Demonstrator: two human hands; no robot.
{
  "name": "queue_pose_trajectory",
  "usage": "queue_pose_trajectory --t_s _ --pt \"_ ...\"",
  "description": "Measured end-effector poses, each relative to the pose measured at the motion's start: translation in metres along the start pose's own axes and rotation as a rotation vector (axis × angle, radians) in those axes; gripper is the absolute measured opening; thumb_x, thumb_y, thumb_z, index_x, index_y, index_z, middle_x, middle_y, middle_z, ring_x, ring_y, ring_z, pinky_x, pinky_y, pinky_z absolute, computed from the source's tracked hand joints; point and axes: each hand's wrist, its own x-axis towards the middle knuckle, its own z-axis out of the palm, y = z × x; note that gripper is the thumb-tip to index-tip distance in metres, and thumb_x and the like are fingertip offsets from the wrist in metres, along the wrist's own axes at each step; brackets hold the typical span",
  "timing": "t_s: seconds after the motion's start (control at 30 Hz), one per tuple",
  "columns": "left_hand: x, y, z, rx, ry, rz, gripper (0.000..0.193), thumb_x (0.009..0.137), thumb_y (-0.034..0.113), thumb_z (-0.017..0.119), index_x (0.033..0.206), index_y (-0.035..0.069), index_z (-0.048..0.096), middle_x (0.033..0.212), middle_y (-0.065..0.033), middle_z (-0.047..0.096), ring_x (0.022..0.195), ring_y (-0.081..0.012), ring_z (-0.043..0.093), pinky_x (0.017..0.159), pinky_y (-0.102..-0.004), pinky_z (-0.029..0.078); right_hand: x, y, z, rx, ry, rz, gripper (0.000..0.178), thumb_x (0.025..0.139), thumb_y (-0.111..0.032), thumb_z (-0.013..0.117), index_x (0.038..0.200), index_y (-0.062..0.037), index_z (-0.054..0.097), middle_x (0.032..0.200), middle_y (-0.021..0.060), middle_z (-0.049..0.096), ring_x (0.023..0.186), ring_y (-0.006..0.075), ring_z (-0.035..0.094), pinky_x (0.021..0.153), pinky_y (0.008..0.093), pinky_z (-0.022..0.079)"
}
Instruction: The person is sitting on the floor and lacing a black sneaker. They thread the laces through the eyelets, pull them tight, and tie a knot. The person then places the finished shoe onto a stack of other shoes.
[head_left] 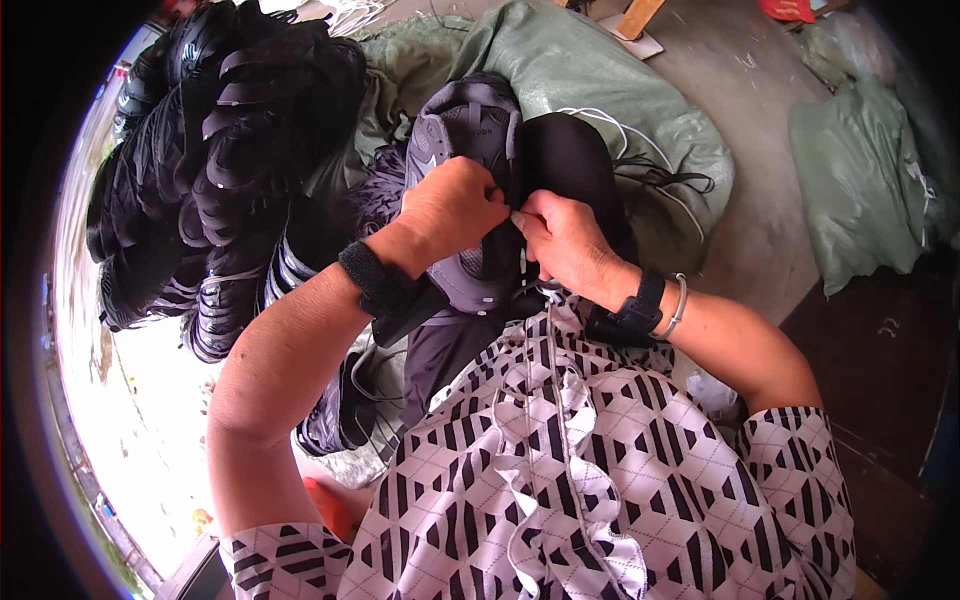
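Observation:
A dark grey shoe upper (pixel 472 285) lies along my thigh, its heel opening pointing away from me and its toe toward me. Over the middle of it my left hand (pixel 452 205) is closed, fingers curled in. My right hand (pixel 572 238) pinches at the shoe's right edge, its fingertips almost meeting those of the left. Whatever thin piece lies between the fingers is too small and covered to make out. A short white-tipped strand shows just under the right hand.
A large heap of black shoe uppers (pixel 240 130) is piled at the left, with more bundled uppers (pixel 340 405) below it. Behind my knees spreads a green woven sack (pixel 560 60) with white cord (pixel 650 150). Another green sack (pixel 860 180) lies at the right.

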Motion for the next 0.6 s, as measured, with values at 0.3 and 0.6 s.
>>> queue_pose_trajectory --t_s 0.3,0.6 --pt "-0.018 0.007 0.019 0.164 0.243 -0.011 0.023 0.077 0.022 0.064 0.092 0.006 0.068 0.083 -0.0151 0.07 0.081 -0.0316 0.067 0.069 -0.0406 0.052 0.011 -0.005 0.003 0.689 -0.098 0.48 0.016 0.091 -0.013 0.055 0.083 0.0 0.06 0.068 0.0136 0.063 0.044 0.0184 0.056 0.04 0.031 0.048" --pt "-0.038 -0.013 0.02 -0.26 0.246 0.159 0.025 0.084 0.01 0.062 0.106 -0.001 0.068 0.07 -0.0066 0.066 0.051 -0.008 0.055 0.05 -0.026 0.046 0.008 -0.001 -0.006 0.358 -0.234 0.249 0.024 0.094 -0.021 0.057 0.087 0.0028 0.056 0.066 0.0118 0.061 0.042 0.0179 0.058 0.037 0.0279 0.047"
